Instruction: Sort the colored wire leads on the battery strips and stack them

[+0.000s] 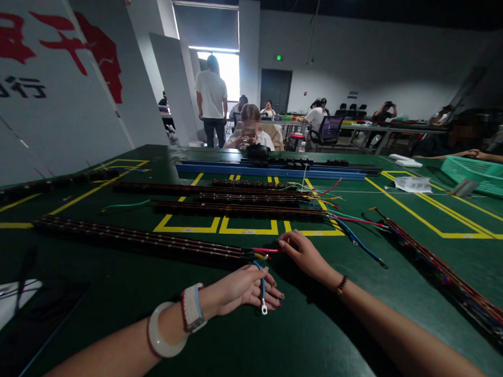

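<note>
A long dark strip carrying several brown cables [147, 240] lies in front of me, with coloured wires at its right end. My left hand [244, 289], palm up, has its thumb over a blue wire [263, 290] that crosses the fingers. A metal ring terminal [264, 310] hangs at that wire's tip. My right hand [302, 256] pinches the end of a red wire [265, 250] from the same strip; its fingertips partly cover that end. Near the left thumb is a short yellow wire [260, 256].
More cable strips [242, 211] lie behind on the green table [336, 339], within yellow tape lines. A cable bundle [445, 272] runs along the right. Blue rails [277, 171] and a green basket [484, 175] stand farther back. A dark flat panel [37, 323] lies at left. Several people sit beyond.
</note>
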`<state>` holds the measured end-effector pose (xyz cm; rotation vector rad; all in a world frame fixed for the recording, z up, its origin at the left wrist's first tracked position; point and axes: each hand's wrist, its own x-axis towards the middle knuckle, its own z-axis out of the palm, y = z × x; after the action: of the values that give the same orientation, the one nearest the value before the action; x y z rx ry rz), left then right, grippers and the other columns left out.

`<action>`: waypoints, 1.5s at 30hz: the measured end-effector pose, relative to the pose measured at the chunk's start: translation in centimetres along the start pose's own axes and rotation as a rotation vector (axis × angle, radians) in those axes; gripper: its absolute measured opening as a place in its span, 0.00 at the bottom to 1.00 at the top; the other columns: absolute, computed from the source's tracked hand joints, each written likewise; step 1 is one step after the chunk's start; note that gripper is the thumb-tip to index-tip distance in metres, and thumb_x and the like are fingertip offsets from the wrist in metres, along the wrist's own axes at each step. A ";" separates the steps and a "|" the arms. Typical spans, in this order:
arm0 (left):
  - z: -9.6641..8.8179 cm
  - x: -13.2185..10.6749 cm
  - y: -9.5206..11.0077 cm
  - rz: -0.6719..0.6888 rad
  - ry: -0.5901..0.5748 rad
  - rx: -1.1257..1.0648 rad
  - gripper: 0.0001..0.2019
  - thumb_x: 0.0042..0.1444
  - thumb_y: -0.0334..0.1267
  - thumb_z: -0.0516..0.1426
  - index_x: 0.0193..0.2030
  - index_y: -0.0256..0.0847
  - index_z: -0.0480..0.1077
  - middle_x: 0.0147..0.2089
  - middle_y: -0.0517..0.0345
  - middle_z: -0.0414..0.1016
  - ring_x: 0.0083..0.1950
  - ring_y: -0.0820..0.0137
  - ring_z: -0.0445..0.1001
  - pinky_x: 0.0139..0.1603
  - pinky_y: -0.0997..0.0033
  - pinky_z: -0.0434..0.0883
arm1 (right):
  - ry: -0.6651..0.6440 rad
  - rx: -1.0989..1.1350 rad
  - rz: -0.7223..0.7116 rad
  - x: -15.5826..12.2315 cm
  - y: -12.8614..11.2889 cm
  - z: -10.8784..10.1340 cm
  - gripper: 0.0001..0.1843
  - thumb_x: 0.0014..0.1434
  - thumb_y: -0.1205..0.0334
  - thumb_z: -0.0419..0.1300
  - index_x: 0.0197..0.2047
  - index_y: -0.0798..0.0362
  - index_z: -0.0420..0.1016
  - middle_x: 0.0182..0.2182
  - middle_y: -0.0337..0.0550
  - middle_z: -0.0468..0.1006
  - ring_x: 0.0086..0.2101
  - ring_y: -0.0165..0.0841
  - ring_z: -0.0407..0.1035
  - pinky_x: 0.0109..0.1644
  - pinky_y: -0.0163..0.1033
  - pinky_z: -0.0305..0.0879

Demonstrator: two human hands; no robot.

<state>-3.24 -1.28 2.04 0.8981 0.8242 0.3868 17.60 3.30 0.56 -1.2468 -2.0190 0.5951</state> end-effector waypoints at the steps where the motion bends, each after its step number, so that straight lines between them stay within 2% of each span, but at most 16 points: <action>1: 0.2 0.1 -0.1 0.018 -0.001 -0.059 0.14 0.60 0.45 0.50 0.38 0.33 0.65 0.42 0.37 0.77 0.44 0.60 0.78 0.51 0.55 0.68 | 0.016 0.065 -0.019 -0.1 -0.8 -0.3 0.17 0.64 0.51 0.51 0.45 0.54 0.72 0.41 0.46 0.73 0.41 0.34 0.67 0.47 0.40 0.62; 4: 0.5 0.2 -0.5 0.076 0.021 -0.160 0.12 0.59 0.42 0.52 0.40 0.32 0.67 0.43 0.38 0.77 0.46 0.59 0.77 0.55 0.52 0.66 | -0.067 0.289 -0.110 -0.6 -3.9 -1.3 0.21 0.66 0.52 0.48 0.60 0.48 0.62 0.56 0.47 0.67 0.54 0.34 0.62 0.58 0.45 0.57; 6: 0.4 0.0 -0.7 0.110 0.013 -0.176 0.11 0.56 0.40 0.55 0.41 0.33 0.68 0.43 0.41 0.77 0.46 0.59 0.77 0.55 0.51 0.65 | -0.176 0.392 -0.187 -1.1 -6.0 -1.8 0.22 0.68 0.53 0.45 0.63 0.46 0.59 0.60 0.46 0.63 0.58 0.34 0.58 0.61 0.47 0.54; 10: 0.0 -0.4 -0.8 0.189 -0.111 -0.174 0.14 0.50 0.40 0.62 0.42 0.36 0.70 0.44 0.44 0.77 0.47 0.58 0.75 0.56 0.50 0.64 | -0.303 0.365 -0.354 -1.7 -8.7 -2.1 0.18 0.68 0.54 0.45 0.49 0.49 0.73 0.48 0.43 0.75 0.55 0.35 0.61 0.61 0.48 0.52; 12: -0.2 -0.3 -0.9 0.194 -0.123 -0.181 0.16 0.51 0.41 0.62 0.44 0.36 0.70 0.45 0.44 0.76 0.47 0.58 0.75 0.56 0.51 0.64 | -0.280 0.289 -0.312 -1.8 -9.0 -2.0 0.15 0.66 0.55 0.51 0.48 0.49 0.74 0.45 0.43 0.76 0.51 0.35 0.65 0.58 0.47 0.57; 15: -0.2 0.2 -1.1 0.127 -0.051 -0.195 0.15 0.54 0.43 0.58 0.43 0.34 0.69 0.42 0.41 0.77 0.44 0.58 0.77 0.56 0.50 0.64 | -0.218 0.228 -0.147 -1.7 -8.6 -1.9 0.15 0.64 0.56 0.54 0.53 0.48 0.70 0.47 0.43 0.74 0.47 0.34 0.68 0.53 0.45 0.63; 17: -0.2 0.6 -1.2 0.091 -0.012 -0.194 0.14 0.57 0.43 0.56 0.41 0.32 0.69 0.40 0.41 0.77 0.44 0.59 0.77 0.55 0.50 0.64 | -0.207 0.227 -0.087 -1.4 -8.2 -2.1 0.15 0.64 0.57 0.53 0.53 0.47 0.69 0.46 0.43 0.75 0.45 0.34 0.69 0.52 0.45 0.65; 19: -0.1 0.7 -1.1 0.076 -0.005 -0.181 0.11 0.58 0.40 0.54 0.40 0.32 0.69 0.39 0.42 0.78 0.43 0.60 0.77 0.55 0.51 0.65 | -0.189 0.207 -0.069 -1.0 -7.5 -2.7 0.16 0.63 0.59 0.54 0.54 0.47 0.68 0.47 0.43 0.74 0.48 0.34 0.68 0.54 0.46 0.63; 21: -0.1 0.6 -0.9 0.079 -0.023 -0.161 0.09 0.59 0.36 0.53 0.40 0.32 0.70 0.39 0.44 0.78 0.43 0.62 0.77 0.56 0.52 0.65 | -0.186 0.161 -0.054 -0.7 -6.7 -3.4 0.19 0.62 0.61 0.55 0.57 0.47 0.66 0.53 0.44 0.70 0.54 0.35 0.63 0.60 0.46 0.58; 24: -0.1 0.3 -0.5 0.087 -0.048 -0.138 0.10 0.61 0.37 0.51 0.41 0.32 0.69 0.41 0.43 0.78 0.44 0.62 0.77 0.57 0.52 0.64 | -0.293 0.100 0.010 -0.4 -4.8 -4.3 0.29 0.59 0.61 0.58 0.63 0.48 0.59 0.61 0.46 0.61 0.60 0.37 0.56 0.64 0.47 0.51; 27: -0.2 0.2 -0.5 0.076 -0.083 -0.140 0.12 0.61 0.40 0.51 0.43 0.31 0.66 0.44 0.38 0.77 0.47 0.60 0.77 0.58 0.51 0.63 | -0.434 0.059 0.095 -0.2 -2.8 -4.4 0.36 0.55 0.58 0.62 0.65 0.49 0.55 0.62 0.48 0.60 0.59 0.40 0.57 0.63 0.47 0.53; 29: -0.3 0.2 -0.5 0.077 -0.103 -0.156 0.11 0.61 0.39 0.51 0.44 0.31 0.65 0.46 0.36 0.76 0.48 0.60 0.76 0.59 0.51 0.63 | -0.485 0.024 0.114 -0.1 -1.8 -4.0 0.36 0.54 0.57 0.63 0.64 0.51 0.58 0.59 0.50 0.64 0.56 0.41 0.61 0.60 0.46 0.57; 32: -0.3 0.3 -0.6 0.072 -0.091 -0.173 0.11 0.61 0.39 0.50 0.44 0.31 0.64 0.47 0.34 0.75 0.48 0.60 0.76 0.59 0.51 0.62 | -0.544 -0.018 0.108 0.1 -1.2 -3.2 0.28 0.53 0.57 0.63 0.56 0.55 0.68 0.48 0.49 0.75 0.45 0.39 0.70 0.49 0.42 0.65; 36: -0.3 0.5 -0.6 0.059 -0.059 -0.199 0.13 0.59 0.38 0.54 0.45 0.30 0.65 0.45 0.35 0.75 0.47 0.58 0.77 0.57 0.50 0.63 | -0.552 -0.064 0.104 0.0 -2.0 -2.6 0.15 0.52 0.61 0.62 0.43 0.56 0.76 0.35 0.43 0.79 0.33 0.33 0.70 0.34 0.34 0.63; 40: -0.1 0.7 -0.5 0.036 -0.120 -0.228 0.15 0.60 0.40 0.51 0.46 0.29 0.68 0.46 0.38 0.75 0.48 0.62 0.76 0.58 0.56 0.62 | -0.469 -0.177 0.004 -0.8 -3.7 -2.2 0.08 0.55 0.63 0.59 0.36 0.56 0.78 0.30 0.42 0.78 0.29 0.30 0.67 0.32 0.33 0.58; 45: 0.5 0.8 -0.6 0.094 -0.122 -0.288 0.14 0.62 0.41 0.50 0.45 0.32 0.69 0.45 0.45 0.76 0.45 0.67 0.75 0.57 0.60 0.63 | -0.446 -0.419 -0.057 -1.6 -6.0 -1.6 0.10 0.59 0.65 0.56 0.30 0.56 0.78 0.27 0.44 0.77 0.27 0.29 0.66 0.32 0.33 0.57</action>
<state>-2.35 -1.41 1.41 0.6856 0.5968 0.5139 15.79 -0.70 5.21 -1.3764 -2.6452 0.4640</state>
